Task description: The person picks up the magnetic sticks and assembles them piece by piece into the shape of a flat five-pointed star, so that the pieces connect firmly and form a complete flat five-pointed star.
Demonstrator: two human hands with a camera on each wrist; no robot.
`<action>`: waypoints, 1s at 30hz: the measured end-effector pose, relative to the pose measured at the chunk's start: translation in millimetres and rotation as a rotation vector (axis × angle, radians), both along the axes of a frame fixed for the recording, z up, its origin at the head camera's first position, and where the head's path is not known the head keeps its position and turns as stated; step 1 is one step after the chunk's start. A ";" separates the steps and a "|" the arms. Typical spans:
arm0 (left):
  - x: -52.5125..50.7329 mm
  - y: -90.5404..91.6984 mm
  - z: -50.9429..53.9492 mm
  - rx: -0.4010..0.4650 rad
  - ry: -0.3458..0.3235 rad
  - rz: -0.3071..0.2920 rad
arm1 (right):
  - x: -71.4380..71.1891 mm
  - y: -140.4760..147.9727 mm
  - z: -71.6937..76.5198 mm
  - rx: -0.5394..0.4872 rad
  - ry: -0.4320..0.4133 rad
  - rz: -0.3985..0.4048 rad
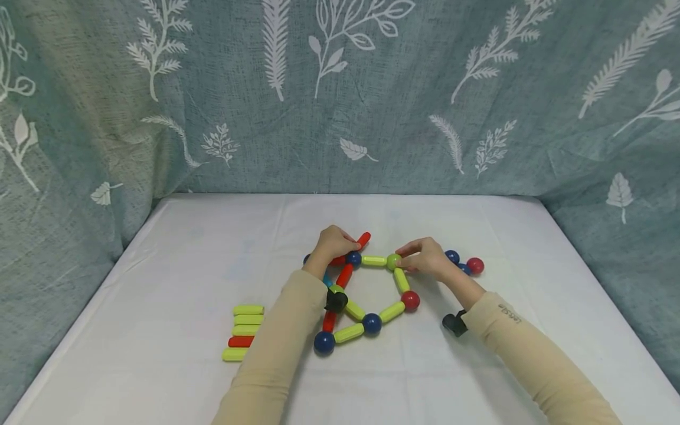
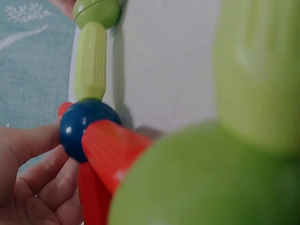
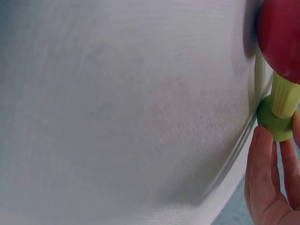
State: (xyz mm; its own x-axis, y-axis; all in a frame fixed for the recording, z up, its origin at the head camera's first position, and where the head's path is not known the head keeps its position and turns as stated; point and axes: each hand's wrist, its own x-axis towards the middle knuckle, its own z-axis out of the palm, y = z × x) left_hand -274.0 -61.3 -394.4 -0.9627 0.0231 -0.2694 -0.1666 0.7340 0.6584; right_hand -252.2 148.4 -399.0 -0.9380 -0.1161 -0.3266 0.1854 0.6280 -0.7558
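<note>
My left hand (image 1: 334, 241) holds a dark blue ball (image 1: 353, 259) at the far side of a joined figure of balls and rods; the left wrist view shows thumb and fingers around its side. From this ball run red rods (image 1: 345, 275) and a light green rod (image 1: 374, 261). That green rod ends at a green ball (image 1: 393, 261), which my right hand (image 1: 427, 258) pinches between thumb and fingers. Another green rod (image 1: 401, 280) joins the green ball to a red ball (image 1: 411, 301). A near green ball (image 2: 206, 183) fills much of the left wrist view.
Several green rods (image 1: 248, 319) and a red rod (image 1: 241, 342) lie at the left, partly behind my left sleeve. Beyond my right wrist sit loose blue balls (image 1: 452, 257) and a red ball (image 1: 475, 265). A patterned curtain (image 1: 340, 141) hangs behind the white table (image 1: 175, 248).
</note>
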 end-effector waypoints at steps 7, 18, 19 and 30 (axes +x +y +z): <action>-0.3 5.3 -0.6 -0.007 -0.032 0.021 | -0.7 -0.1 -0.1 0.003 -0.001 0.001; -3.2 5.2 -2.2 0.014 -0.073 0.043 | -2.2 0.2 -1.6 0.014 0.014 0.006; -3.4 5.0 -2.4 0.015 -0.074 0.043 | -2.4 -0.1 -1.6 0.014 0.012 0.002; 1.4 -7.3 6.2 -0.087 0.010 -0.129 | -2.2 -0.2 -0.9 0.011 0.003 -0.011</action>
State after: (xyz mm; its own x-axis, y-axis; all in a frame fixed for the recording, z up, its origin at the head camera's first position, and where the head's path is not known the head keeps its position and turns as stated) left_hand -272.6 -68.6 -388.2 -0.9558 0.1241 -0.2667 -0.0611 0.8030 0.5929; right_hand -254.4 148.2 -399.9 -0.9402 -0.1022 -0.3250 0.1900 0.6345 -0.7492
